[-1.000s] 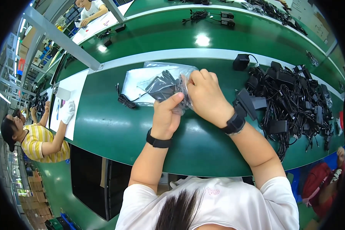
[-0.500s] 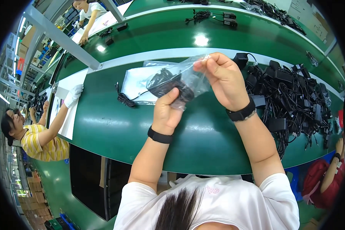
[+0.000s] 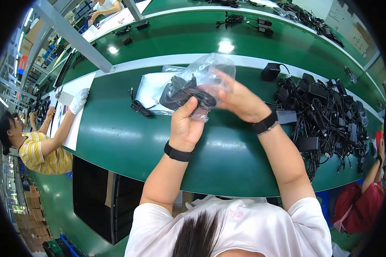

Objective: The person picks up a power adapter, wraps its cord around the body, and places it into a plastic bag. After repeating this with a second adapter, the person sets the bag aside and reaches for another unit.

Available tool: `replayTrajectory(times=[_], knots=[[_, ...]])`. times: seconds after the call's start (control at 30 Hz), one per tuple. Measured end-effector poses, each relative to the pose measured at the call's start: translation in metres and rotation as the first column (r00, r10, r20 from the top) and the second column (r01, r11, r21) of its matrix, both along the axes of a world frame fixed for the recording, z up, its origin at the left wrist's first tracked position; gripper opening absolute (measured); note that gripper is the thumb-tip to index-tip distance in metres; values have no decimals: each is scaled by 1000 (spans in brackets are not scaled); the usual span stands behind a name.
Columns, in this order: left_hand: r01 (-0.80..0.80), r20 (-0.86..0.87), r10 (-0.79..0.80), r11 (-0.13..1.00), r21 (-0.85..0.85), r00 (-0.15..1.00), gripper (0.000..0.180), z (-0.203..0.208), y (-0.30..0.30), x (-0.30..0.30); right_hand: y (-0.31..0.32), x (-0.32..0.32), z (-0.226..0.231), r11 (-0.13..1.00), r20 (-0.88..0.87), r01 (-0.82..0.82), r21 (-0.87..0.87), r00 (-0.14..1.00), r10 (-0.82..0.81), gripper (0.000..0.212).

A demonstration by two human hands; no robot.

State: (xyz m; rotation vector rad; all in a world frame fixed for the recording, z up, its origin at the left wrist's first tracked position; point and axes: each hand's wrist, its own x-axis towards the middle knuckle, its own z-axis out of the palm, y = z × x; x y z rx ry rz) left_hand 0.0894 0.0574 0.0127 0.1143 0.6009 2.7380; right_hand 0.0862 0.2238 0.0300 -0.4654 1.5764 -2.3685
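Note:
My left hand (image 3: 185, 128) is closed around the lower end of a clear plastic bag (image 3: 216, 64), thumb on top. Inside the bag lie a black power adapter (image 3: 170, 99) and its coiled black cable (image 3: 199, 95). Beside the bag's right side is my right hand (image 3: 242, 102), fingers stretched out and slightly blurred; part of them shows against the film. Beneath the bag, a stack of flat clear bags (image 3: 152, 83) rests on the green table (image 3: 128, 141). Left of that stack lies another coiled black cable (image 3: 140, 108).
To the right is a large tangled heap of black adapters and cables (image 3: 319, 111). A raised pale ledge (image 3: 146, 62) runs along the table's far side, with a metal post (image 3: 79, 40) at left. A co-worker's white-gloved hand (image 3: 79, 100) is over a white sheet at left.
My right hand has let go of the bag's upper edge and come down, its fingers now spread. The bag's top stands puffed upward. My left hand keeps its hold.

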Motion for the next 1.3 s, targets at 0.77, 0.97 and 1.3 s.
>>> replayTrajectory(times=[0.77, 0.97, 1.3], knots=[[-828, -823, 105, 129, -545, 558, 73, 4, 29, 16, -4, 3, 3, 342, -748, 923, 178, 353, -562, 17], [-626, -682, 136, 554, -550, 719, 26, -4, 25, 21, -20, 12, 3, 473, -734, 864, 171, 432, -524, 16], [-697, -679, 210, 394, -599, 703, 26, 3, 6, 15, -35, 18, 7, 520, -638, 790, 325, 589, -496, 20]])
